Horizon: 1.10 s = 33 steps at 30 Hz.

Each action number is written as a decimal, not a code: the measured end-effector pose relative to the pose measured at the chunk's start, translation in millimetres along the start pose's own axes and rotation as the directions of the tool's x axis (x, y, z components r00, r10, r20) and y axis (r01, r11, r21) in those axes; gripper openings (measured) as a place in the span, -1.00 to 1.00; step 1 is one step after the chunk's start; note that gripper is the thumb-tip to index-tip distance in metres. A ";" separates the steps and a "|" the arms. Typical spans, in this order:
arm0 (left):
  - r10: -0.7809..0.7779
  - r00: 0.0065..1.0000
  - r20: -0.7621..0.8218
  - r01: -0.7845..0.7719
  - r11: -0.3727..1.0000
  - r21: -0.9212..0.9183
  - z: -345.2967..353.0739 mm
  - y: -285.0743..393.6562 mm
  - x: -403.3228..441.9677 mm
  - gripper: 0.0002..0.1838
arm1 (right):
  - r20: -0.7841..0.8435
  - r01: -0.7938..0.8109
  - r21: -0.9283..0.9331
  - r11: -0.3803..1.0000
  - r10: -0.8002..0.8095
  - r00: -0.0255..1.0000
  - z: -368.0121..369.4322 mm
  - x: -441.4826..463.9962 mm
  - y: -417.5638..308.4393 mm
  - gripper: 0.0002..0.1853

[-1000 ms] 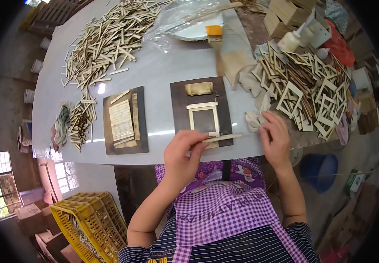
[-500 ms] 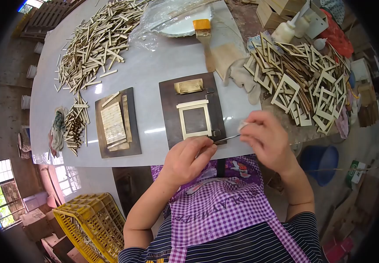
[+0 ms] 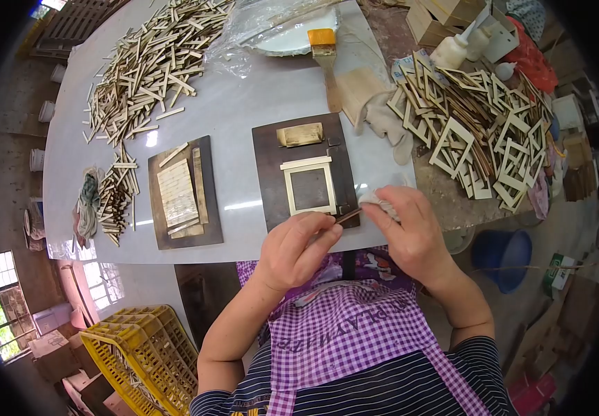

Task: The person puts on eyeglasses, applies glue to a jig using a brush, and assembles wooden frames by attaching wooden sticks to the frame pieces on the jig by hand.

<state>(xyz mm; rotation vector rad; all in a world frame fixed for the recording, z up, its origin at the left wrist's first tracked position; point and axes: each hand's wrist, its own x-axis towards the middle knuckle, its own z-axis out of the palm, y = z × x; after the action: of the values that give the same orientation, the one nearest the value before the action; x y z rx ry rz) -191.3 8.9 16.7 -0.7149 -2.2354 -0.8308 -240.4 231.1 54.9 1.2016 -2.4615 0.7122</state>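
while half-curled, right hand (image 3: 415, 234) round cloth (image 3: 381, 204)

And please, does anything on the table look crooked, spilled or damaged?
Yes: a loose strip lies slanted at the far end of the even row of strips on the left board, out of line with them. I see no clear spill or damage.

Thin strip (image 3: 349, 215) ran aslant from left hand (image 3: 298, 251) | white cloth (image 3: 370, 198) was bunched in right hand (image 3: 412, 234) | pale rectangular frame (image 3: 306, 163) lay flat on dark board (image 3: 269, 149)
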 end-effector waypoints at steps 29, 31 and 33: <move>-0.101 0.993 -0.063 0.102 0.995 0.017 -11.9 -10.1 -7.3 -0.78 | -0.118 -0.002 -0.033 0.999 -0.002 0.993 27.9 9.7 -14.1 -0.60; -0.190 0.981 -0.037 0.191 0.981 0.015 -16.7 -12.3 -10.7 -0.77 | -0.101 -0.036 -0.072 0.997 0.029 0.995 31.3 7.5 -1.2 -0.61; -0.313 0.948 -0.056 0.312 0.950 -0.032 -20.6 -17.2 -15.7 -0.79 | -0.077 -0.093 -0.136 0.986 0.083 0.994 33.6 -4.3 20.3 -0.62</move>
<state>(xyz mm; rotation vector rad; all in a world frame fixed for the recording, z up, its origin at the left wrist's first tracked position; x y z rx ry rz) -184.9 -21.1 11.5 -0.3415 -2.3207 -1.0155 -255.9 225.8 19.0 1.0054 -2.4727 0.5836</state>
